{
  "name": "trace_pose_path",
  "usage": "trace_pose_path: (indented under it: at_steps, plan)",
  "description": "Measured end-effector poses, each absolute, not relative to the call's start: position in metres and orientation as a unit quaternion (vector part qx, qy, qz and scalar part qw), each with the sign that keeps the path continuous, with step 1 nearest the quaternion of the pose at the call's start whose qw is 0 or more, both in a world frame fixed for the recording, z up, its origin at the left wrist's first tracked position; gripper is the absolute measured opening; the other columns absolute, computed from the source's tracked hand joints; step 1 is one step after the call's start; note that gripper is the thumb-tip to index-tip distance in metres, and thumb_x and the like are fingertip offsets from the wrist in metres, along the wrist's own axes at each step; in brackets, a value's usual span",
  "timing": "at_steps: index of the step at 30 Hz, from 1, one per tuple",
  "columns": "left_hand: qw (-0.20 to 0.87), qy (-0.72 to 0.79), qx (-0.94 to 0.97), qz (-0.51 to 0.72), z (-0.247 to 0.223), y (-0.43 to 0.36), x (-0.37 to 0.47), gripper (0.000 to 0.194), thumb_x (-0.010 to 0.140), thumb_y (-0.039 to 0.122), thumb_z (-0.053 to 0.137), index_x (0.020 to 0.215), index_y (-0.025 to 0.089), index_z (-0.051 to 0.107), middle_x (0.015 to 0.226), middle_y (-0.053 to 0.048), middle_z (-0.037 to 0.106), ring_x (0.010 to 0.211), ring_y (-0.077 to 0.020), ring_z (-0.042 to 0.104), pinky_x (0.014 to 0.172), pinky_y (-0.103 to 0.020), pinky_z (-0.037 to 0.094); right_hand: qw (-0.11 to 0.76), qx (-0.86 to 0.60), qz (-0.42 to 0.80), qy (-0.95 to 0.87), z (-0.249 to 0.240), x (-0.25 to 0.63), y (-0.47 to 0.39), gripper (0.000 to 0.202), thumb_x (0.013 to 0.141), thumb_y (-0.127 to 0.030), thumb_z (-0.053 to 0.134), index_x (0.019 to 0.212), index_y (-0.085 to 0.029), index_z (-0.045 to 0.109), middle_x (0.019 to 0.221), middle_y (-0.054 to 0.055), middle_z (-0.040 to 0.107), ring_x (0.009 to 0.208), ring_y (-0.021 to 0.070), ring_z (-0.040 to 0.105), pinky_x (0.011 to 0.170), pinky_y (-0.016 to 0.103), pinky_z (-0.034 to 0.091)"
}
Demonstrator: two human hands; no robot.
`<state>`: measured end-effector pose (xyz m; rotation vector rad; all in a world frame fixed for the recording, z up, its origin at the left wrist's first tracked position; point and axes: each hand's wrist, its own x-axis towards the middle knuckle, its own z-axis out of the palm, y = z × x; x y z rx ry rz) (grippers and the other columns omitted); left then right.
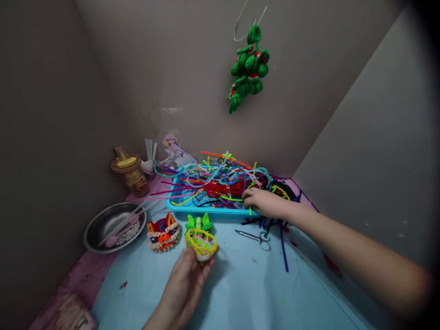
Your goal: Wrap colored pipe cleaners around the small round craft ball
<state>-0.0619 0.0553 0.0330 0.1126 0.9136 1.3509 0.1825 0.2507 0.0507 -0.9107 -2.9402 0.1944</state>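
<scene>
My left hand (187, 279) is closed on a small bowl-shaped pipe-cleaner piece (202, 247) with a yellow rim and pale pink and green strands. Directly behind it shows a bright green pipe-cleaner animal head (198, 222) with pointed ears; whether the two are joined I cannot tell. My right hand (257, 200) reaches over the front right rim of a blue tray (206, 211). Its fingers are curled among tangled pipe cleaners (223, 188), and lime green strands show beside them. What they grip is hidden.
An orange, blue and cream pipe-cleaner figure (163, 233) sits left of the green head. Scissors (256, 238) lie before the tray. At left stand a metal bowl (99, 217) holding white beads and a brown-lidded cup (132, 174). Green knitted ornaments (249, 68) hang on the wall.
</scene>
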Motion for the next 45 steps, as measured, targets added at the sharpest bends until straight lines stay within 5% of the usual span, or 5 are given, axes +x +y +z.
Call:
trace_pose_path:
  at_steps: [10, 16, 25, 35, 45]
  plan:
    - [0.767, 0.318, -0.009, 0.558, 0.04, 0.059, -0.062, 0.054, 0.093, 0.037, 0.041, 0.135, 0.004, 0.033, 0.106, -0.023, 0.067, 0.088, -0.0278, 0.07, 0.065, -0.027, 0.06, 0.496, -0.467, 0.245, -0.689, 0.087, 0.196, 0.251, 0.015, 0.076, -0.029, 0.063, 0.081, -0.018, 0.073, 0.079, 0.004, 0.072, 0.074, 0.0179, 0.065, 0.071, 0.031, 0.053]
    - [0.783, 0.291, -0.006, 0.55, 0.031, 0.059, -0.065, 0.055, 0.093, 0.038, 0.042, 0.137, 0.006, 0.03, 0.106, -0.022, 0.068, 0.087, -0.0268, 0.07, 0.066, -0.027, 0.06, 0.689, -0.388, 0.451, -0.415, 0.108, 0.219, 0.264, 0.007, 0.071, -0.022, 0.068, 0.074, -0.015, 0.068, 0.068, 0.002, 0.067, 0.057, 0.0087, 0.061, 0.055, 0.018, 0.052]
    - [0.786, 0.286, 0.007, 0.548, 0.025, 0.059, -0.066, 0.057, 0.091, 0.034, 0.048, 0.137, 0.005, 0.032, 0.106, -0.023, 0.068, 0.087, -0.0274, 0.07, 0.067, -0.028, 0.059, 0.646, -0.383, 0.482, -0.452, 0.086, 0.224, 0.25, 0.015, 0.069, -0.029, 0.073, 0.075, -0.017, 0.068, 0.069, 0.002, 0.068, 0.059, 0.0109, 0.062, 0.057, 0.021, 0.055]
    - [0.81, 0.271, 0.006, 0.52, 0.013, 0.058, -0.065, 0.068, 0.086, 0.031, 0.058, 0.142, 0.007, 0.026, 0.11, -0.022, 0.067, 0.091, -0.0279, 0.069, 0.072, -0.03, 0.057, 0.197, -0.38, 0.181, -0.885, 0.059, 0.167, 0.226, 0.047, 0.077, -0.007, 0.045, 0.119, -0.016, 0.062, 0.128, 0.011, 0.06, 0.12, 0.0228, 0.054, 0.104, 0.039, 0.041]
    - [0.746, 0.364, 0.116, 0.546, -0.002, 0.054, -0.057, 0.093, 0.074, 0.021, 0.072, 0.143, 0.039, 0.013, 0.117, -0.01, 0.063, 0.08, -0.0235, 0.07, 0.06, -0.028, 0.052, 0.342, -0.423, 0.04, -0.838, 0.117, 0.153, 0.277, 0.027, 0.084, -0.017, 0.047, 0.096, -0.018, 0.07, 0.099, 0.008, 0.072, 0.092, 0.02, 0.066, 0.084, 0.032, 0.05]
